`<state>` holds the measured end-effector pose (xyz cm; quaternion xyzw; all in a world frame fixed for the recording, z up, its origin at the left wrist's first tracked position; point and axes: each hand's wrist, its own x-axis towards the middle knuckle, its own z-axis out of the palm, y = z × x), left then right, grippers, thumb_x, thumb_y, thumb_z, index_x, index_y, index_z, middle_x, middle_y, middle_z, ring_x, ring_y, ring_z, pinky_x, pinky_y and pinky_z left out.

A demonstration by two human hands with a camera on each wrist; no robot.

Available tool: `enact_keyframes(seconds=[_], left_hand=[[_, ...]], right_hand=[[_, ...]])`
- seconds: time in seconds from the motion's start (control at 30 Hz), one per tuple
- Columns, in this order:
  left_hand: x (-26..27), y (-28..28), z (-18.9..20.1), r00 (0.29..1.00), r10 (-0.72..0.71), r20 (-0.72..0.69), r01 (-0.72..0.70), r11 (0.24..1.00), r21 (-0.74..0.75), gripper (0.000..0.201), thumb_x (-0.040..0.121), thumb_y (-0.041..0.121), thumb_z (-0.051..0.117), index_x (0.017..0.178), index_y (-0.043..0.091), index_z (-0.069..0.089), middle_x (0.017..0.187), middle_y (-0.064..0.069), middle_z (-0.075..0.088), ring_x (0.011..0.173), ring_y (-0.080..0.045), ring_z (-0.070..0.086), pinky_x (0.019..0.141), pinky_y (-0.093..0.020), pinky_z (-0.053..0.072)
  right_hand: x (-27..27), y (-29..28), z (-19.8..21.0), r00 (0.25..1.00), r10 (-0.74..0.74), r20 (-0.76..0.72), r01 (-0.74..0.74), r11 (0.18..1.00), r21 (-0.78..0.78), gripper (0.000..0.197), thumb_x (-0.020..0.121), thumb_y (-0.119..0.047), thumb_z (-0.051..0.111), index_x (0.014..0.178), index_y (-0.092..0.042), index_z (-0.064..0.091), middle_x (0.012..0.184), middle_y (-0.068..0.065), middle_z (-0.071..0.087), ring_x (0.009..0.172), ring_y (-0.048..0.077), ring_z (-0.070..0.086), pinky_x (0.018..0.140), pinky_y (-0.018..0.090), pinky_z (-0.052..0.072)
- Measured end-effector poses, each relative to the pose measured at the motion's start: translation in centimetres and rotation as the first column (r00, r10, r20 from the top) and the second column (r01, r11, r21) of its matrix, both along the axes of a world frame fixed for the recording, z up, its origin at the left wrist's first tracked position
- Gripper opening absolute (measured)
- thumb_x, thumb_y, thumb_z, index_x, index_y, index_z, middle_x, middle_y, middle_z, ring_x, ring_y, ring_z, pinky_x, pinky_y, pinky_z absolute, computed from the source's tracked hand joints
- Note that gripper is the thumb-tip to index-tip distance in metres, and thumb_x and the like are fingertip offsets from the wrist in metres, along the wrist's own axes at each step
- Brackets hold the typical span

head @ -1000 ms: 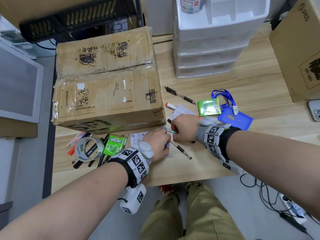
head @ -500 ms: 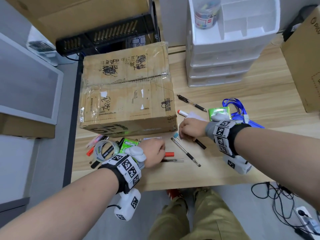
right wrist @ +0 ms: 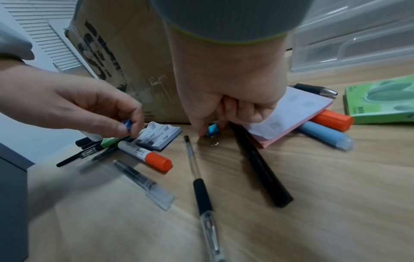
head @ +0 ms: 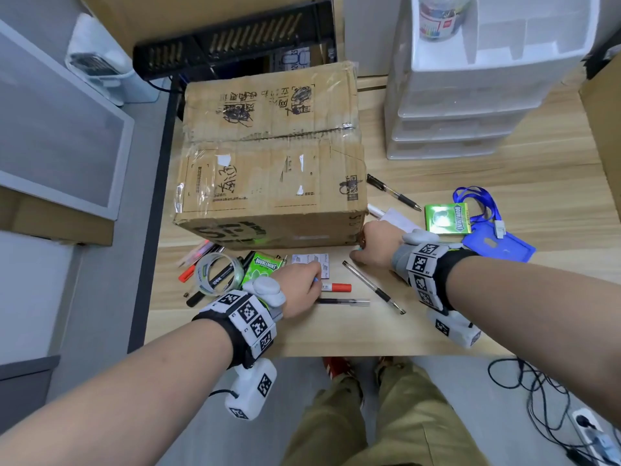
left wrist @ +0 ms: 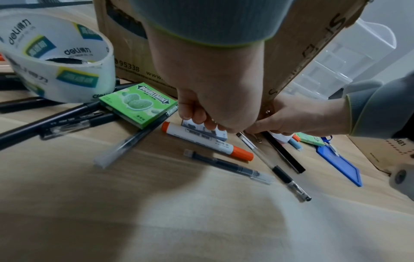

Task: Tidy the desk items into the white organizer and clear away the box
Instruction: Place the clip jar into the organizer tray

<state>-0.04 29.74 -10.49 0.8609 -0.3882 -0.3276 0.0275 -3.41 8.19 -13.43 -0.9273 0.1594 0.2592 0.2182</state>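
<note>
The taped cardboard box stands at the desk's back left, with the white drawer organizer behind it to the right. My left hand hovers over a small notepad and pinches a small dark blue clip between thumb and fingers. By the box's front right corner, my right hand is curled, its thumb and forefinger closed round a light blue binder clip that lies on the desk. An orange-capped marker and two pens lie between the hands.
A tape roll, a green gum pack and several pens crowd the front left. On the right lie a pink sticky pad, another gum pack and a blue badge holder. A second cardboard box stands at the far right.
The hands, close together a second ago, have parted. My left hand drew back left with the dark blue clip; my right hand shifted toward the box's corner.
</note>
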Motion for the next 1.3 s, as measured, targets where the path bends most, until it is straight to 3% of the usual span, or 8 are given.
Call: enact_keyframes(seconds=[0.2,0.33,0.47,0.6,0.8,0.93,1.17,1.3], left_hand=[[0.5,0.4,-0.3,1.0,-0.001,-0.028,0.0,1.0,-0.029,0.02,0.098,0.022,0.047,0.109,0.014,0.062,0.105,-0.003,0.068,0.093,-0.023,0.061,0.077,-0.034,0.051],[0.4,-0.9,-0.1,0.998,0.044,-0.04,-0.047,0.996,-0.077,0.019,0.096,0.023,0.052,0.109,0.017,0.065,0.102,0.002,0.07,0.097,-0.022,0.062,0.075,-0.028,0.046],[-0.4,-4.4,1.7,0.999,0.048,-0.017,-0.05,0.986,-0.16,0.014,0.096,0.024,0.052,0.103,0.019,0.064,0.092,0.005,0.064,0.091,-0.023,0.061,0.065,-0.027,0.034],[-1.8,-8.8,3.8,0.996,-0.051,-0.074,0.032,0.97,-0.241,0.018,0.095,0.023,0.052,0.107,0.018,0.063,0.103,-0.007,0.068,0.093,-0.029,0.062,0.073,-0.035,0.048],[-3.4,-17.1,7.6,0.991,-0.134,0.003,0.128,0.945,-0.302,0.011,0.093,0.023,0.054,0.102,0.02,0.061,0.102,-0.006,0.066,0.09,-0.029,0.06,0.065,-0.033,0.043],[-2.2,-20.5,9.8,0.991,-0.131,0.013,0.127,0.932,-0.339,0.011,0.087,0.016,0.055,0.097,0.02,0.059,0.092,-0.003,0.065,0.085,-0.03,0.061,0.067,-0.037,0.048],[1.4,-24.6,13.8,0.977,-0.124,0.172,0.179,0.919,-0.35,0.027,0.092,0.019,0.049,0.118,0.014,0.043,0.096,-0.007,0.065,0.085,-0.03,0.062,0.069,-0.044,0.052],[4.2,-26.6,17.9,0.964,-0.008,0.266,0.139,0.867,-0.478,0.026,0.093,0.024,0.051,0.118,0.019,0.046,0.093,-0.001,0.063,0.079,-0.024,0.059,0.065,-0.036,0.048]], right_hand=[[-0.2,0.0,0.7,0.999,-0.004,-0.047,0.005,1.0,0.017,0.039,0.081,-0.04,0.063,0.059,-0.013,0.046,0.058,0.003,0.051,0.057,0.023,0.053,0.051,0.026,0.039],[-0.6,-0.9,1.3,0.983,-0.081,-0.164,0.121,0.961,0.25,0.042,0.091,-0.043,0.049,0.067,-0.01,0.056,0.065,0.005,0.057,0.063,0.023,0.054,0.059,0.029,0.04],[-1.3,-2.4,3.0,0.898,-0.21,-0.388,0.402,0.749,0.527,0.028,0.092,-0.026,0.035,0.076,-0.007,0.049,0.053,0.006,0.052,0.043,0.019,0.04,0.045,0.022,0.029],[-2.5,-4.4,4.3,0.813,-0.273,-0.515,0.57,0.553,0.607,0.025,0.084,-0.013,0.031,0.072,-0.008,0.052,0.054,0.008,0.053,0.042,0.02,0.041,0.041,0.02,0.025],[-4.0,-9.4,7.9,0.745,-0.425,-0.514,0.66,0.362,0.658,0.026,0.089,-0.012,0.037,0.063,-0.013,0.045,0.046,0.003,0.046,0.035,0.015,0.04,0.034,0.018,0.029],[-4.2,-12.6,9.1,0.74,-0.35,-0.574,0.66,0.217,0.719,0.032,0.092,-0.023,0.037,0.066,-0.014,0.054,0.057,0.002,0.052,0.046,0.012,0.048,0.042,0.017,0.036],[-1.1,-16.2,12.8,0.655,-0.44,-0.614,0.605,-0.182,0.775,0.03,0.097,-0.036,0.045,0.078,-0.017,0.057,0.058,-0.001,0.052,0.044,0.01,0.049,0.04,0.015,0.041],[1.7,-18.3,16.6,0.65,-0.552,-0.523,0.577,-0.09,0.812,0.034,0.101,-0.039,0.047,0.075,-0.019,0.055,0.059,-0.004,0.049,0.041,0.005,0.041,0.032,0.01,0.026]])
